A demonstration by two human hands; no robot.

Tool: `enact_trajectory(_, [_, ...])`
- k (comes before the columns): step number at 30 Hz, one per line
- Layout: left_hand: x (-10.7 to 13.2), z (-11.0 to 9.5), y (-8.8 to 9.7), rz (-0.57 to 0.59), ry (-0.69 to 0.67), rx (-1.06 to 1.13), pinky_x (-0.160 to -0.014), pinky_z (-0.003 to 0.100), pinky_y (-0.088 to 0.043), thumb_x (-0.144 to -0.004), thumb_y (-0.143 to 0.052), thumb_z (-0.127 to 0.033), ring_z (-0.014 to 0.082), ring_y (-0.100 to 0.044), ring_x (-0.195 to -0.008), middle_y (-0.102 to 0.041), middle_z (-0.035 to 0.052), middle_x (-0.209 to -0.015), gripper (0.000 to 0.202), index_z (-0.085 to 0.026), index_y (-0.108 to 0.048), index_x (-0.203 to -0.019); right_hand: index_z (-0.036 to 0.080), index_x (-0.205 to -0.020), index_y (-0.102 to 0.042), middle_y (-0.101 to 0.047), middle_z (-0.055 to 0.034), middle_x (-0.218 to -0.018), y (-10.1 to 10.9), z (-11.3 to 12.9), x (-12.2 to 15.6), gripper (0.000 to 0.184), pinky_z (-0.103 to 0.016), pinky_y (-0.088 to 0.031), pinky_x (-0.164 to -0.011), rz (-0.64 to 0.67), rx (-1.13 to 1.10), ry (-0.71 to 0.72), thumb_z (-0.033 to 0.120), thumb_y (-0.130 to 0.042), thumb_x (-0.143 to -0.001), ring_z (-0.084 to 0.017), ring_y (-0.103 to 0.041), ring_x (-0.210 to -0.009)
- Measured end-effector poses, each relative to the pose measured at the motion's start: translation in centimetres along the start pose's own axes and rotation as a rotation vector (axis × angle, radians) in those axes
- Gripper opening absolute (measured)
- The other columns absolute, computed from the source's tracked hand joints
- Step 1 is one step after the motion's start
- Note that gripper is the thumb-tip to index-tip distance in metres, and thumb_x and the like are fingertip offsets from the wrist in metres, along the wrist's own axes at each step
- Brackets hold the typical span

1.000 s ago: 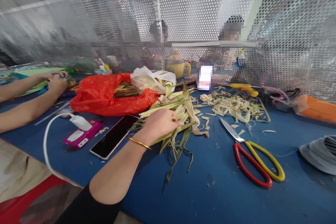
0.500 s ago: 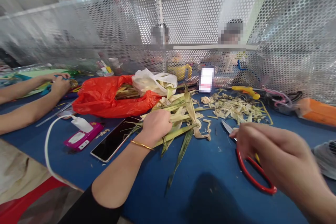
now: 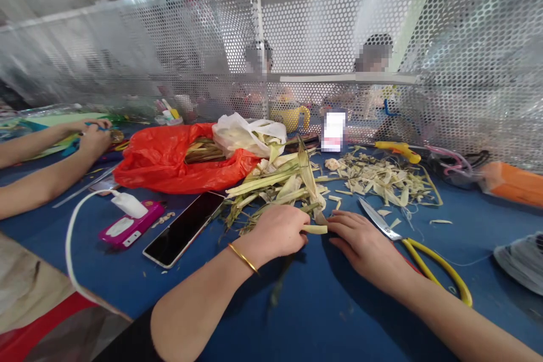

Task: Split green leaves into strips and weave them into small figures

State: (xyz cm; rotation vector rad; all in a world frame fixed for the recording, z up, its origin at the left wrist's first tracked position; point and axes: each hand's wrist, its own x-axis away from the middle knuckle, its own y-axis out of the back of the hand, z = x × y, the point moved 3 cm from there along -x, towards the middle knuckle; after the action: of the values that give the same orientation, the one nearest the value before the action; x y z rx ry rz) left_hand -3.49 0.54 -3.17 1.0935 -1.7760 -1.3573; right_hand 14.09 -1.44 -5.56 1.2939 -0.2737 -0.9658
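My left hand (image 3: 282, 231) is closed around a pale green strip of dried corn husk (image 3: 316, 229), whose end pokes out to the right between thumb and fingers. Just to its right, my right hand (image 3: 360, 240) reaches in with fingers stretched out and thumb apart. Its fingertips are close to the husk's edge; contact is hard to make out. Beyond both hands lies a heap of dried husks (image 3: 275, 181). Scissors (image 3: 386, 223) with a red and a yellow handle lie partly beneath my right forearm, blades pointing away to the left.
A red plastic bag (image 3: 169, 167) and a white bag (image 3: 250, 133) hold more husks. Husk scraps (image 3: 377, 178) lie at right. A black phone (image 3: 184, 229) and purple power strip (image 3: 131, 226) sit at left. A spool (image 3: 520, 263) stands far right. Another person's hands (image 3: 95, 136) work at left.
My right hand has moved left from above the scissors toward my left hand, uncovering the yellow handle. My left hand has come nearer and rightward, holding a husk strip.
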Motion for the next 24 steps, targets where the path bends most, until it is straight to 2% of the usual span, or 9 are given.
enact_trajectory(3, [-0.1,0.9,0.1,0.037,0.049,-0.105,-0.057,0.029,-0.041,-0.071,-0.058,-0.022,0.0249,-0.066,-0.074,-0.071,0.0078,-0.079,0.013,-0.024,-0.069,-0.077,0.021,-0.091,-0.067,-0.072,-0.0066,-0.091,1.0,-0.3,-0.1,0.013,-0.044,-0.046,-0.093,-0.071,0.007,-0.050,0.017,-0.055,-0.086,-0.025,-0.064,-0.096])
enact_trajectory(6, [-0.2,1.7,0.1,0.023,0.100,-0.147,-0.061,0.029,-0.043,-0.073,-0.054,-0.021,0.0245,-0.066,-0.080,-0.071,0.0087,-0.084,0.019,-0.024,-0.070,-0.082,0.023,-0.074,-0.061,-0.069,-0.0019,-0.072,2.4,-1.0,0.0,0.011,-0.036,-0.049,-0.072,-0.132,0.001,-0.251,0.025,-0.058,-0.085,-0.021,-0.063,-0.070])
enact_trajectory(8, [-0.4,2.0,0.1,0.008,0.142,-0.133,-0.063,0.029,-0.043,-0.075,-0.053,-0.023,0.0249,-0.066,-0.080,-0.071,0.0093,-0.084,0.018,-0.023,-0.071,-0.080,0.023,-0.080,-0.060,-0.067,-0.0009,-0.070,3.2,-1.5,0.1,0.009,-0.032,-0.048,-0.061,-0.215,-0.095,-0.406,0.031,-0.059,-0.084,-0.019,-0.062,-0.064])
enact_trajectory(10, [-0.5,1.8,0.5,-0.036,0.174,-0.048,-0.063,0.030,-0.041,-0.077,-0.054,-0.026,0.0253,-0.065,-0.080,-0.071,0.0096,-0.081,0.018,-0.022,-0.071,-0.077,0.023,-0.090,-0.059,-0.067,-0.0016,-0.073,3.8,-1.8,0.2,0.015,-0.030,-0.049,-0.060,-0.334,-0.278,-0.486,0.035,-0.060,-0.083,-0.019,-0.063,-0.066])
enact_trajectory(12, [-0.4,1.3,1.1,-0.094,0.185,0.179,-0.061,0.028,-0.039,-0.081,-0.052,-0.030,0.0228,-0.062,-0.074,-0.069,0.0085,-0.075,0.023,-0.021,-0.072,-0.076,0.022,-0.097,-0.059,-0.068,-0.0033,-0.079,4.2,-1.6,0.2,0.023,-0.031,-0.052,-0.064,-0.436,-0.470,-0.497,0.038,-0.063,-0.081,-0.019,-0.064,-0.069])
enact_trajectory(14, [-0.2,0.5,1.5,-0.087,0.186,0.566,-0.054,0.026,-0.035,-0.086,-0.048,-0.039,0.0162,-0.055,-0.059,-0.066,0.0062,-0.067,0.033,-0.019,-0.073,-0.079,0.021,-0.098,-0.060,-0.069,-0.0047,-0.082,4.3,-1.0,0.1,0.026,-0.032,-0.054,-0.066,-0.481,-0.630,-0.472,0.038,-0.066,-0.079,-0.019,-0.064,-0.070])
enact_trajectory(18, [0.4,-0.6,1.4,0.134,0.242,1.309,-0.040,0.023,-0.013,-0.085,-0.046,-0.057,0.0038,-0.019,-0.038,-0.066,0.0054,-0.070,0.050,-0.013,-0.070,-0.088,0.021,-0.098,-0.063,-0.071,-0.0042,-0.086,3.9,0.9,0.0,0.022,-0.032,-0.055,-0.072,-0.433,-0.849,-0.373,0.031,-0.068,-0.079,-0.019,-0.066,-0.077])
enact_trajectory(21, [0.4,-0.5,1.0,0.113,0.263,1.565,-0.040,0.022,-0.006,-0.075,-0.064,-0.054,0.0012,-0.013,-0.040,-0.062,0.0012,-0.068,0.042,-0.013,-0.066,-0.083,0.022,-0.099,-0.063,-0.070,-0.0029,-0.086,3.2,1.8,0.0,0.023,-0.030,-0.054,-0.074,-0.332,-0.915,-0.371,0.029,-0.069,-0.079,-0.018,-0.066,-0.079])
enact_trajectory(24, [0.1,-0.2,0.6,-0.017,0.298,1.633,-0.040,0.021,-0.006,-0.060,-0.081,-0.039,0.0014,-0.013,-0.039,-0.037,-0.0099,-0.046,0.033,-0.015,-0.060,-0.070,0.021,-0.097,-0.062,-0.067,-0.0008,-0.078,2.5,2.1,0.0,0.023,-0.028,-0.052,-0.065,-0.253,-0.975,-0.424,0.033,-0.069,-0.078,-0.015,-0.063,-0.069])
